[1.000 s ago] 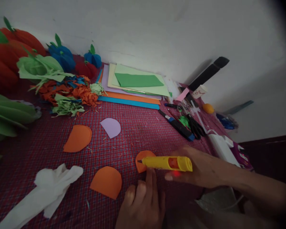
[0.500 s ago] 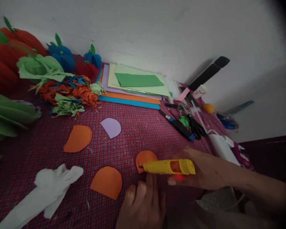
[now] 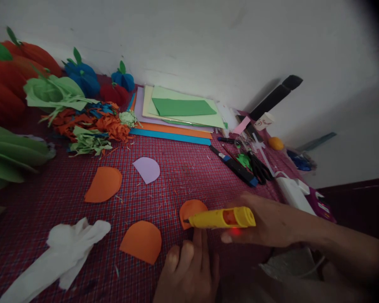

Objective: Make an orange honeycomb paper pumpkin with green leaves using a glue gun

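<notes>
My right hand [image 3: 255, 223] is closed around a yellow glue gun [image 3: 208, 218] with a red glow on its underside. Its dark nozzle points left and meets a rounded orange paper piece [image 3: 194, 207] on the cloth. My left hand [image 3: 189, 269] reaches up from the bottom edge, fingertips pressing the lower edge of that same piece and partly covering it. Left of it lies another orange paper cutout [image 3: 142, 240]. Farther back are a third orange cutout [image 3: 104, 184], seemingly layered, and a lilac one [image 3: 147, 169].
Paper sheets [image 3: 180, 134] are stacked at the back. Paper pumpkins [image 3: 82, 78] and shredded paper [image 3: 91, 126] fill the back left. A white glove [image 3: 66, 248] lies front left. A box cutter [image 3: 236, 168], scissors [image 3: 261, 170] and a white device [image 3: 293, 195] sit at right.
The glue gun and my right hand have shifted very slightly left and up. The nozzle stays at the orange piece, and my left hand holds its place.
</notes>
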`<state>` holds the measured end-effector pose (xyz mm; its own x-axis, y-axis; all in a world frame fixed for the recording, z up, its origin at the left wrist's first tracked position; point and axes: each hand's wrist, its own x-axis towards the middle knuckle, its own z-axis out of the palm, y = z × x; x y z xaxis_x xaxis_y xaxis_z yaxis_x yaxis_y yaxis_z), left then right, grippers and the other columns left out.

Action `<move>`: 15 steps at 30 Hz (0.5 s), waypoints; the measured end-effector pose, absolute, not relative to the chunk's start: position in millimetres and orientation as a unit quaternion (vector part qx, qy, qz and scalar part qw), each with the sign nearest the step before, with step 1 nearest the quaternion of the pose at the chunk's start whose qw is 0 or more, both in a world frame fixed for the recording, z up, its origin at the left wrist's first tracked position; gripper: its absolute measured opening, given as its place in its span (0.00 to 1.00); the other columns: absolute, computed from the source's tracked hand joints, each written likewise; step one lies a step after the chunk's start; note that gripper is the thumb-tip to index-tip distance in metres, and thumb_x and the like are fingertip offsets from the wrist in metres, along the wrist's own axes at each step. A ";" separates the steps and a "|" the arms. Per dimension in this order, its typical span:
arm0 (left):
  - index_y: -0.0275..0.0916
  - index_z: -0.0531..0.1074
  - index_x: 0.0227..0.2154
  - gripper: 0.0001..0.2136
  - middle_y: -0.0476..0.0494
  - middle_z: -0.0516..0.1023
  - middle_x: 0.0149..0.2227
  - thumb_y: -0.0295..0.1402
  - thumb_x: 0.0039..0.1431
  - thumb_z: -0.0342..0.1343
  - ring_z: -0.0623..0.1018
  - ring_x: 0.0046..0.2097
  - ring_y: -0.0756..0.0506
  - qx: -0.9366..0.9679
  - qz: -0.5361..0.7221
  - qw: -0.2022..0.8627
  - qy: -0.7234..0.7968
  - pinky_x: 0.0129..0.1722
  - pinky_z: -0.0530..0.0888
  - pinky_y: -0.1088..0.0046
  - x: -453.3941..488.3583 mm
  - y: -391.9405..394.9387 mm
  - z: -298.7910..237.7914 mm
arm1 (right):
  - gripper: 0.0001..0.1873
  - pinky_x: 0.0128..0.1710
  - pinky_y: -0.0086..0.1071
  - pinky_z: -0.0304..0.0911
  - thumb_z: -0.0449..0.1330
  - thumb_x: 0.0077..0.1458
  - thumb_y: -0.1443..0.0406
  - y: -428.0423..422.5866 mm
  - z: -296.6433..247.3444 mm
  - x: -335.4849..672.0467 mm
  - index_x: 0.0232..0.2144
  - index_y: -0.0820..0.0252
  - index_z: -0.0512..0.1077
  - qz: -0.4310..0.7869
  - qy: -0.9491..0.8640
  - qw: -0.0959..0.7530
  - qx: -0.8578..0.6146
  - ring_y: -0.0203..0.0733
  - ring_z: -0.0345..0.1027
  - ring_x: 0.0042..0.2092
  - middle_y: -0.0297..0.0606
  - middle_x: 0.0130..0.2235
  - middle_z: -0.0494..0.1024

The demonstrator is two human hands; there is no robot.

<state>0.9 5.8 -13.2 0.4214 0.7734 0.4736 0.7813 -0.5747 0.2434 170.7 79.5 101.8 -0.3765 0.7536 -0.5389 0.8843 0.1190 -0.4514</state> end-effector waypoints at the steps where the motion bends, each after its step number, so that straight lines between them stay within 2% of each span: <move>1: 0.35 0.72 0.45 0.15 0.42 0.76 0.45 0.35 0.57 0.49 0.66 0.33 0.46 -0.845 -0.274 0.009 -0.460 0.32 0.60 0.64 0.9 5.8 -13.8 | 0.16 0.18 0.23 0.51 0.58 0.48 0.53 80.8 101.4 170.1 0.22 0.60 0.70 -0.379 0.740 0.083 0.550 0.32 0.57 0.21 0.30 0.19 0.66; 7: 0.34 0.71 0.46 0.16 0.42 0.73 0.50 0.35 0.56 0.51 0.66 0.34 0.46 -0.846 -0.276 0.018 -0.456 0.32 0.60 0.64 0.8 5.2 -16.6 | 0.14 0.19 0.22 0.50 0.56 0.52 0.56 90.2 100.6 168.4 0.28 0.62 0.71 -0.443 0.727 0.061 0.520 0.29 0.54 0.22 0.28 0.21 0.65; 11: 0.33 0.72 0.45 0.16 0.41 0.73 0.50 0.35 0.55 0.52 0.66 0.33 0.46 -0.845 -0.271 0.020 -0.460 0.32 0.60 0.64 1.0 5.2 -15.7 | 0.14 0.17 0.22 0.47 0.56 0.51 0.56 92.3 99.8 170.8 0.27 0.63 0.69 -0.434 0.714 0.071 0.545 0.28 0.50 0.21 0.27 0.20 0.62; 15: 0.33 0.72 0.45 0.16 0.41 0.73 0.50 0.34 0.55 0.52 0.66 0.32 0.46 -0.844 -0.273 0.016 -0.461 0.32 0.60 0.64 1.2 5.3 -14.8 | 0.14 0.16 0.22 0.48 0.58 0.49 0.55 91.1 98.9 174.9 0.25 0.62 0.68 -0.443 0.690 0.087 0.566 0.29 0.53 0.20 0.27 0.19 0.63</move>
